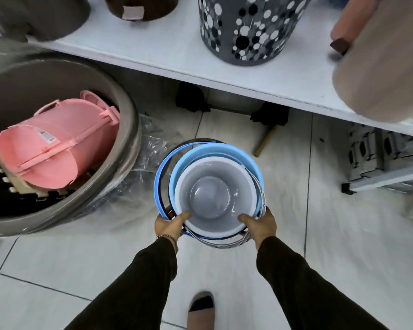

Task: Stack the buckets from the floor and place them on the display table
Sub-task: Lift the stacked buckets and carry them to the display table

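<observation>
A stack of nested buckets (210, 194) is held over the tiled floor in front of me. The innermost is grey with a white rim, set inside a light blue one (215, 151), with a darker bucket outside and wire handles hanging on the right. My left hand (171, 225) grips the near left rim, thumb inside the grey bucket. My right hand (260, 225) grips the near right rim the same way. The white display table (177, 60) runs across the top, its front edge just beyond the stack.
On the table stand a grey spotted bin (246, 29), dark tubs at the left and a beige bin (382, 67) at the right. A large grey tub (119, 163) holding a pink bucket (55, 146) sits on the floor at left. My shoe (200, 308) shows below.
</observation>
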`<act>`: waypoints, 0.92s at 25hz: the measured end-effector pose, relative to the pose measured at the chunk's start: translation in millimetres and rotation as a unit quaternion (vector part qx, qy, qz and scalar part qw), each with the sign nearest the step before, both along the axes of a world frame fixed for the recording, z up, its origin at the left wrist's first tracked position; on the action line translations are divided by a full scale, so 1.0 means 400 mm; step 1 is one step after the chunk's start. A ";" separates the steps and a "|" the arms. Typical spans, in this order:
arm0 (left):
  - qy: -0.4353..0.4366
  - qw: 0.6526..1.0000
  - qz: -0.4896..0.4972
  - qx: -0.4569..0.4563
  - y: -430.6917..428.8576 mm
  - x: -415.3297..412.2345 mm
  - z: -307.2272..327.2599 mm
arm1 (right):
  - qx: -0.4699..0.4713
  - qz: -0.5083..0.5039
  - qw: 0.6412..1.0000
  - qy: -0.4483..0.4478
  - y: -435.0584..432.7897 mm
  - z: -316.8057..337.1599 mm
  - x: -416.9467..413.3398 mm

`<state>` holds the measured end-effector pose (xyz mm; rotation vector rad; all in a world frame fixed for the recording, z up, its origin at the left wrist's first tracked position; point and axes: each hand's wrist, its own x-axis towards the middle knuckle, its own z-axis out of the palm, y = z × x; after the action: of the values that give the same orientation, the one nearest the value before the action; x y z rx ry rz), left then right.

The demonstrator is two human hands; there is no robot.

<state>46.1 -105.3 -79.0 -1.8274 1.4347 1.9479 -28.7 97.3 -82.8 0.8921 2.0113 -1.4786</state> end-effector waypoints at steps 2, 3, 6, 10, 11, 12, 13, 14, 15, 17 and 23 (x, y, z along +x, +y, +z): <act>0.022 1.000 -0.010 -0.010 0.009 0.038 0.080 | -0.008 -0.001 1.000 0.017 0.009 0.084 0.039; 0.035 0.999 -0.010 -0.022 0.012 0.059 0.122 | -0.011 0.002 1.000 0.025 0.013 0.129 0.057; 0.070 0.996 -0.014 -0.053 0.022 0.117 0.278 | -0.013 0.013 0.998 0.053 0.034 0.290 0.111; 0.104 0.990 -0.029 -0.096 0.042 0.206 0.530 | -0.018 0.017 0.997 0.074 0.056 0.548 0.209; 0.118 0.987 -0.028 -0.103 0.043 0.231 0.589 | -0.016 0.016 0.996 0.085 0.058 0.613 0.234; 0.133 0.985 -0.029 -0.106 0.044 0.254 0.665 | -0.016 0.020 0.995 0.099 0.058 0.687 0.259; 0.149 0.982 -0.035 -0.112 0.042 0.275 0.735 | -0.019 0.019 0.993 0.111 0.057 0.761 0.279; 0.164 0.979 -0.037 -0.113 0.044 0.293 0.805 | -0.015 0.016 0.992 0.126 0.061 0.828 0.297; 0.183 0.976 -0.036 -0.115 0.049 0.308 0.857 | -0.010 0.016 0.990 0.139 0.063 0.884 0.313; 0.225 0.967 -0.027 -0.117 0.048 0.339 0.977 | -0.021 0.013 0.986 0.167 0.060 1.012 0.340; 0.319 0.929 -0.032 -0.184 0.041 0.334 1.275 | -0.049 0.019 0.963 0.266 0.078 1.316 0.345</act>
<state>179.9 -88.8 431.2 -1.2556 2.1309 2.5108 109.2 128.5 443.5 0.4374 2.2729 -1.9288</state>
